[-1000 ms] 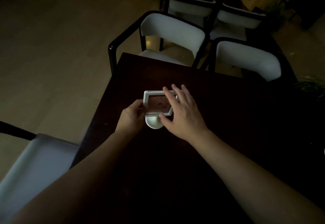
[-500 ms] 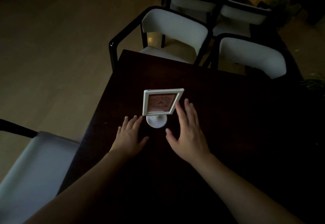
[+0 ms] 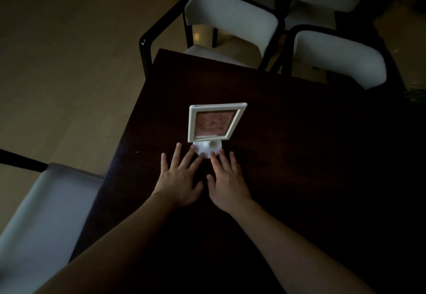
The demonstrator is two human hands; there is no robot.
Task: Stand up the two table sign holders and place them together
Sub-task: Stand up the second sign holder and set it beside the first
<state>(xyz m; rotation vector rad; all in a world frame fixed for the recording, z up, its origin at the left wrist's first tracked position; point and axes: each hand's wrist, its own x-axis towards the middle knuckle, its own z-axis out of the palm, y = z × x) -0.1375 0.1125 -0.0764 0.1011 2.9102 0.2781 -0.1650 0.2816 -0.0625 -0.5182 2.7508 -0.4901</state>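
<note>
A: Near field. Two bare forearms enter from the bottom edge and converge toward centre. Left hand (image 3: 178, 181) lies palm down on the table (image 3: 288, 166), fingers (image 3: 176, 155) spread and extended. Holding nothing.

B: Right hand (image 3: 227, 184)?

A: Same posture: palm down, flat, fingers (image 3: 231, 162) straight and slightly fanned, empty. The two hands sit just beside each other, thumbs nearly meeting.

B: Contact with the sign holder (image 3: 215, 121)?

A: Fingertips of both hands reach the near rim of its round white base (image 3: 207, 149). Left index and middle tips at roughly 8 o'clock of the base, right index tip at roughly 5 o'clock. Touching or just short of it: cannot tell in this light.

B: Holder status?

A: Upright. White square frame on a short stem over the base, face toward the camera, a reddish printed insert inside. It stands at 12 o'clock from the hands, toward the left half of the table. Only one frame outline is visible; whether a second holder stands behind it, cannot tell.

B: Beyond it?

A: Dark wood runs to the far edge. Two chairs with pale backs and black frames are tucked there, one at 12 o'clock (image 3: 230, 16), one at 2 o'clock (image 3: 338, 56). Another pale chair (image 3: 46, 213) at 8 o'clock, beside the left forearm. Lighting very dim; right side of the table lost in shadow.
</note>
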